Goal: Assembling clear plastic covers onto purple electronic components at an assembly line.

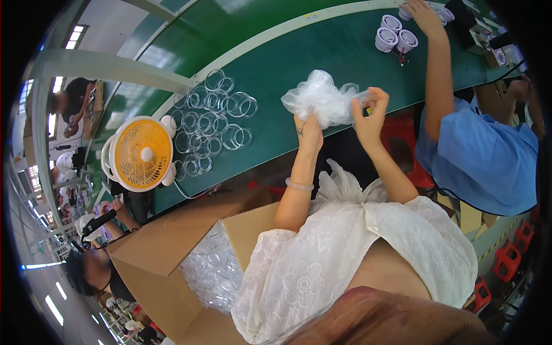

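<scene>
A crumpled bundle of thin, see-through plastic film [322, 98], perhaps a bag, is held up over the green workbench near its front edge. My left hand [309, 133] is closed round its underside, with most of the fingers hidden behind the film. At the bundle's right end my right hand [371, 118] pinches a stretched corner between thumb and fingers. To the left on the bench stand several clear round plastic rings [207, 123], grouped close together. Whether anything lies inside the bundle I cannot tell.
An orange and white fan [144, 153] stands at the bench's left. Below it, an open carton [144, 282] holds many clear plastic pieces [215, 267]. A co-worker in a blue shirt [483, 155] at right reaches toward white round parts [386, 39]. Red stools [508, 259] stand behind.
</scene>
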Action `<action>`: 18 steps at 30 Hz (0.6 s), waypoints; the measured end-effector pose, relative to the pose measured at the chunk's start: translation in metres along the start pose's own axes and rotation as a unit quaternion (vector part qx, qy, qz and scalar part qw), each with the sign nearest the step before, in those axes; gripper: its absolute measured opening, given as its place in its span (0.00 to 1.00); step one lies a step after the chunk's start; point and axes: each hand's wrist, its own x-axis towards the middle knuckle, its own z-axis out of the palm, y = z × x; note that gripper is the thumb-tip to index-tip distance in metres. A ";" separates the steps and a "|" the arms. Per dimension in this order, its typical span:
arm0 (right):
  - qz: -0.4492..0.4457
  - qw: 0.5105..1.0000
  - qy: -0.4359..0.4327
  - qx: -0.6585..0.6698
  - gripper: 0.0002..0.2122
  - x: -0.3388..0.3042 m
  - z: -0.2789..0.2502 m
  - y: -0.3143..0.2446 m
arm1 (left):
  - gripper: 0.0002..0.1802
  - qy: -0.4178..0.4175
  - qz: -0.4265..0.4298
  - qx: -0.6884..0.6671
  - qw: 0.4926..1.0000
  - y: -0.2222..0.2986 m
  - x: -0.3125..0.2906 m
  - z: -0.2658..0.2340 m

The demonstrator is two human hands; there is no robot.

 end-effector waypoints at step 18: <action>-0.062 0.990 -0.092 0.087 0.10 -0.018 0.011 -0.039 | 0.14 0.008 0.100 0.262 0.960 0.004 -0.012 0.005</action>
